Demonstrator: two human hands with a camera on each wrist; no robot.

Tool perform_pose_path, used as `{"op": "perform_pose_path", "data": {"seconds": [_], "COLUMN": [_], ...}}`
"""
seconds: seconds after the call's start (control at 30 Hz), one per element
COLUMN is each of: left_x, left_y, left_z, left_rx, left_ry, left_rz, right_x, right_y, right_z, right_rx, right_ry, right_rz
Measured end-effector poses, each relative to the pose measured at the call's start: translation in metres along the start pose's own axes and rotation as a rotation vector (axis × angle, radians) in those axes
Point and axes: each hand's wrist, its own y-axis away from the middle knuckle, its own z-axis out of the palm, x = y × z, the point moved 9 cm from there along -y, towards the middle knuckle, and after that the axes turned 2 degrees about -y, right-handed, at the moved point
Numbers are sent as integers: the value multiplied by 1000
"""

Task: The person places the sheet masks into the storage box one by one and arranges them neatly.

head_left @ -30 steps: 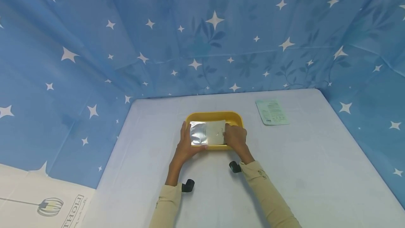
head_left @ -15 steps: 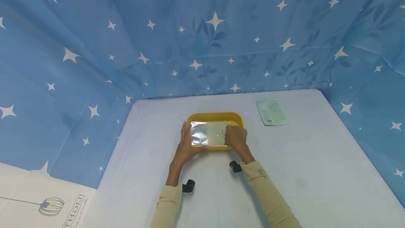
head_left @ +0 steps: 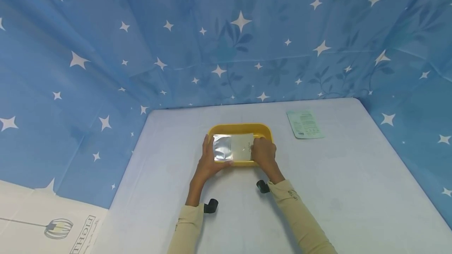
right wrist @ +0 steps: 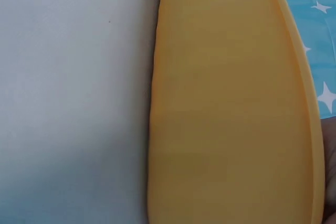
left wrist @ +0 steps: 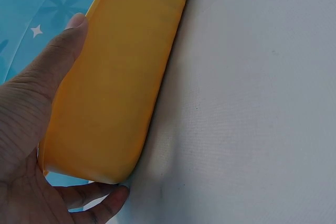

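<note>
A yellow plastic tray (head_left: 234, 164) stands on the white-covered table. In it lies a flat foil packet (head_left: 233, 148), shiny silver on the left half and cream with dark print on the right. My left hand (head_left: 208, 164) grips the tray's left end; the left wrist view shows the thumb on the near rim and fingers round the end wall. My right hand (head_left: 263, 152), fingers curled, holds the packet's right end inside the tray; its fingertips are hidden in the head view. Only a sliver of this hand appears beyond the rim in the right wrist view.
A pale green printed packet (head_left: 305, 124) lies flat on the table (head_left: 353, 175), to the right of the tray. Behind the table hangs a blue curtain (head_left: 197, 50) with white stars. A black wrist camera (head_left: 211, 205) sticks out from the left sleeve, another (head_left: 263, 186) from the right.
</note>
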Motion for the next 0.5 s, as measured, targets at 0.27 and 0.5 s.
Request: {"op": "perform_pose_path", "data": {"seconds": [0.27,0.5], "left_x": [-1,-1], "left_y": [0,0], "left_z": [1,0], "left_rx": [1,1], "left_ry": [3,11], "left_rz": [-3,-8], "right_x": [7,17], "right_y": [5,6], "right_z": [-18,-26], "right_rx": [203,219], "right_ry": [-269,-485], "right_rz": [-27,-53]}}
